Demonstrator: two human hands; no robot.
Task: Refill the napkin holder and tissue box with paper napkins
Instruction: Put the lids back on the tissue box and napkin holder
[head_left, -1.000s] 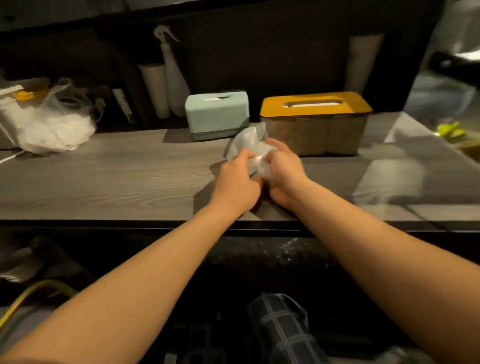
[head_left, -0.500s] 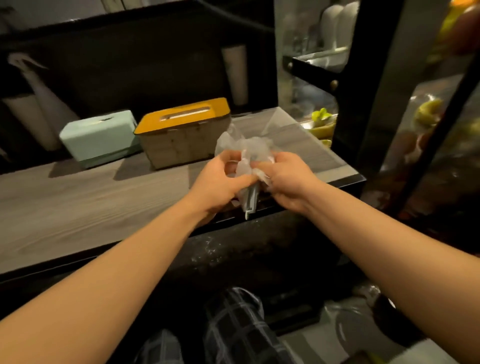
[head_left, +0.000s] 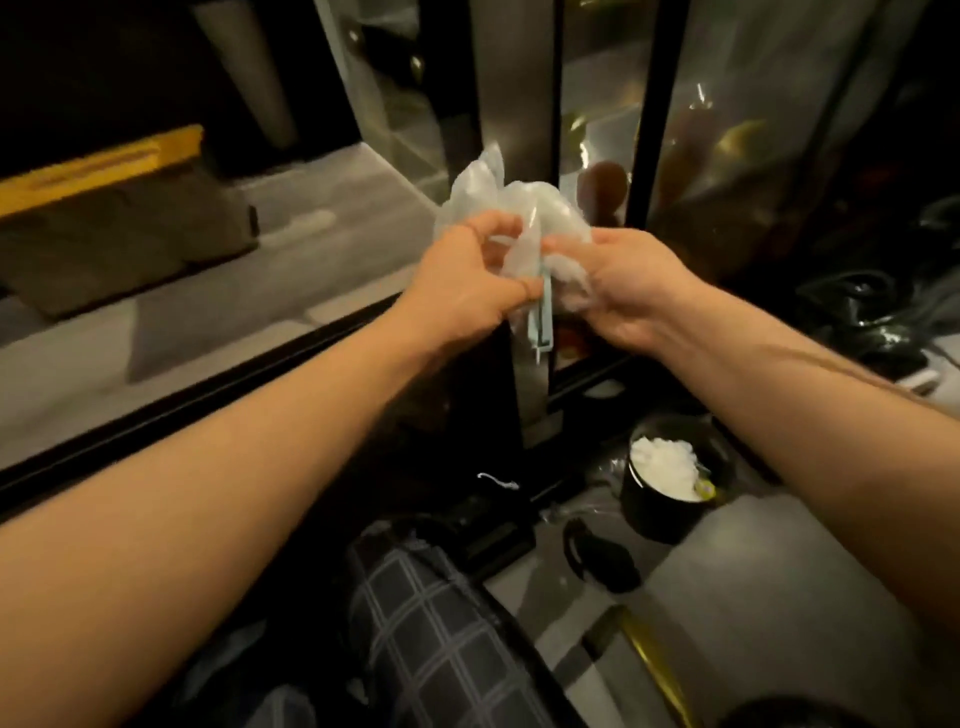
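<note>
Fingers of the left hand are curled round a crumpled clear plastic wrapper; the right hand pinches the same bundle from the right. The wrapper is held in the air beyond the right end of the counter, bunched upward. One pale blue strip hangs from it, long axis near vertical, free end down. One yellow-lidded tissue box is seen far left on the counter, blurred. One black bin stands below, white waste inside.

obstacles: glass cabinet ahead | free: bare counter left
</note>
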